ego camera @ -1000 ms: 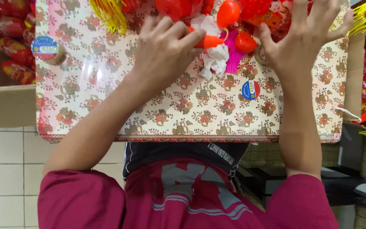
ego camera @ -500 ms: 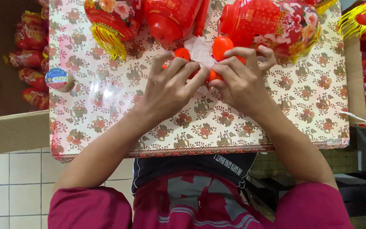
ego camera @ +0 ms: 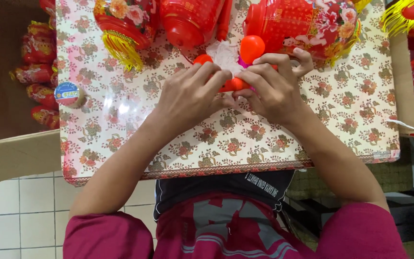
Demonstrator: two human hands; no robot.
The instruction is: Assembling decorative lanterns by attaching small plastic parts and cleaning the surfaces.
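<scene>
At surface centre, left hand [ego camera: 190,98] and right hand [ego camera: 274,88] both pinch-grip a small orange piece [ego camera: 233,85]; slip risk: could roll under red lanterns [ego camera: 307,24].

I worked at a table [ego camera: 360,124] with floral cloth under clear plastic | white tiled floor [ego camera: 20,216] lay below | cardboard box [ego camera: 15,153] stood beside it
</scene>
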